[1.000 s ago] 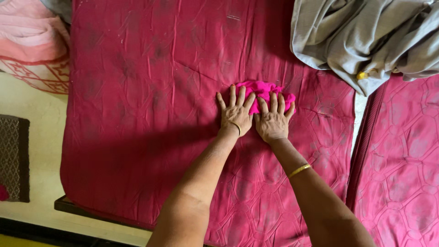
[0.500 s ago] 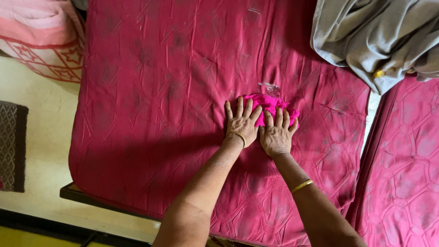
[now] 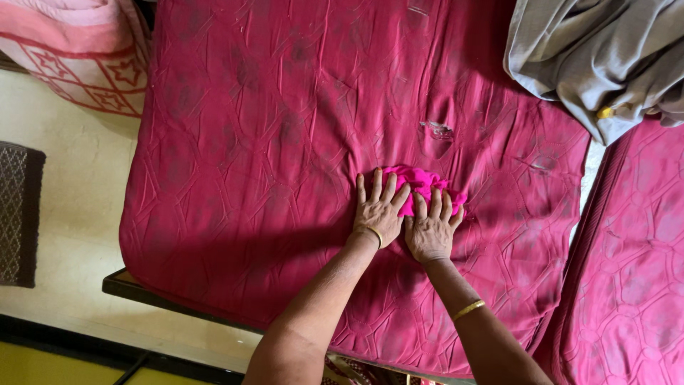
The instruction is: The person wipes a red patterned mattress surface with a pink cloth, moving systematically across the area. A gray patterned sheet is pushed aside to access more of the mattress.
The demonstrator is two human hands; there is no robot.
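pink cloth point(image 3: 422, 180) is what we press on, but we start with the biggest thing: the crimson quilted mattress point(image 3: 271, 178) filling most of the view, a second mattress point(image 3: 634, 271) at our right, a grey bundle of fabric point(image 3: 598, 57) at top right, a folded pink blanket point(image 3: 78, 50) at top left. our left hand point(image 3: 377, 207) and right hand point(image 3: 429, 229) lie side by side, fingers point(image 3: 389, 187) spread flat, gripping nothing, pressing the cloth's near edge. the bunched cloth lies just ahead of our fingertips, its long axis running left to right, rather more under the right hand. a small tear point(image 3: 437, 130) sits beyond.
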